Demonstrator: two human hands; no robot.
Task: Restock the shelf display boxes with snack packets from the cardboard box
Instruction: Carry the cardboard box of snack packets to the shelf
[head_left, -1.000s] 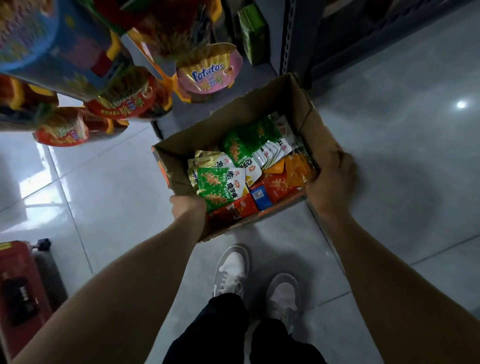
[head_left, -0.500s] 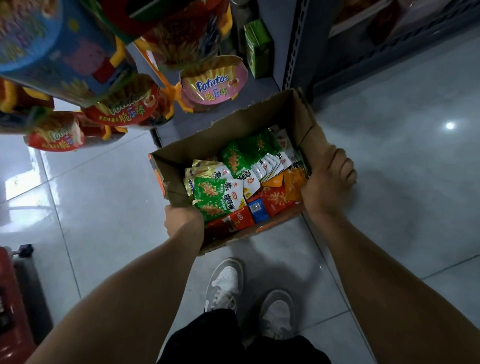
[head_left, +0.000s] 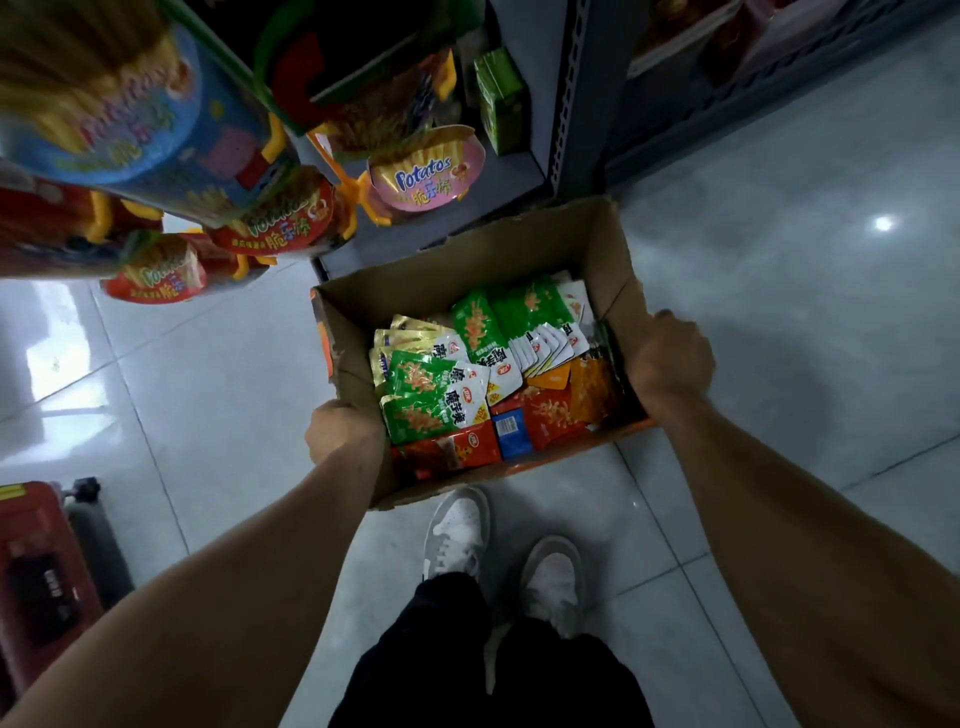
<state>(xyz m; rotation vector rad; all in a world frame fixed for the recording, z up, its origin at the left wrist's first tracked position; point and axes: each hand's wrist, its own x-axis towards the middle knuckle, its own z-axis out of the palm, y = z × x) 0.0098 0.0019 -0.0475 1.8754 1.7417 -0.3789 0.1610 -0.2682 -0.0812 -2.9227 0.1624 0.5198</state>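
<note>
- The cardboard box (head_left: 457, 291) is held above the grey tiled floor (head_left: 779, 312), open at the top, in front of the person's white shoes (head_left: 457, 530).
- The left hand (head_left: 340, 434) holds the box at its near left corner; its grip is curled round the box edge, fingers hidden under the cardboard.
- The right hand (head_left: 670, 358) holds the right wall of the box; its grip is closed over the rim, fingertips wrapped to the outside.
- Inside the box lie snack packets (head_left: 441, 395): green ones in the middle and at the back, red and orange ones along the near side, a small blue one between them, and a fanned row of white ones toward the right.
- At upper left, pots of potato sticks (head_left: 426, 174) hang from yellow clips beside a metal shelf post (head_left: 571, 93).
- A green carton (head_left: 498, 98) stands on the low shelf behind the box.
- A red object sits at the lower left edge on the floor.
</note>
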